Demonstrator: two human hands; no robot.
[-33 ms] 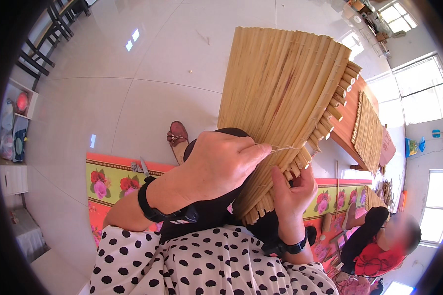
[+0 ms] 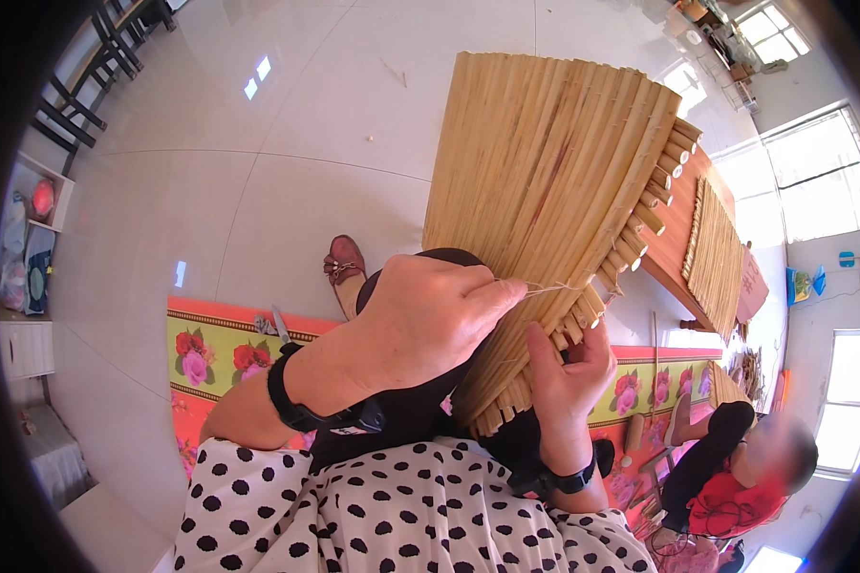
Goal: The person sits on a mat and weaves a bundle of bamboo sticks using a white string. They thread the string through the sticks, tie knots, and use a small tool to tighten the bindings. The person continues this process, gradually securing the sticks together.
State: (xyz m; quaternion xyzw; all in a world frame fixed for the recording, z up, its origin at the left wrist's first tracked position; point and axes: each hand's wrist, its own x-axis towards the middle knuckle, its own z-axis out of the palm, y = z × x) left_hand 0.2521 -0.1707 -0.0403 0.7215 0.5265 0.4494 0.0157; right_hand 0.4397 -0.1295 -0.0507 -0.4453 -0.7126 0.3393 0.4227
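A mat of pale straw-coloured reed stalks (image 2: 535, 162), stitched side by side, slants across my lap, its uneven cut ends along the right edge. My left hand (image 2: 420, 310) is closed above the mat, thumb and forefinger pinching a thin thread (image 2: 549, 286) that runs taut to the stitching near that edge. My right hand (image 2: 573, 372) grips the cut ends lower down, thumb on top and fingers curled behind, partly hidden by the stalks. Both wrists wear black bands.
A flowered red and green floor mat (image 2: 225, 358) lies under me, with scissors (image 2: 279, 323) on it. Beyond the reed mat, a wooden table (image 2: 674, 244) bears another reed mat (image 2: 712, 258). A person in red (image 2: 736, 487) sits at the right. Shelves (image 2: 43, 220) stand far left.
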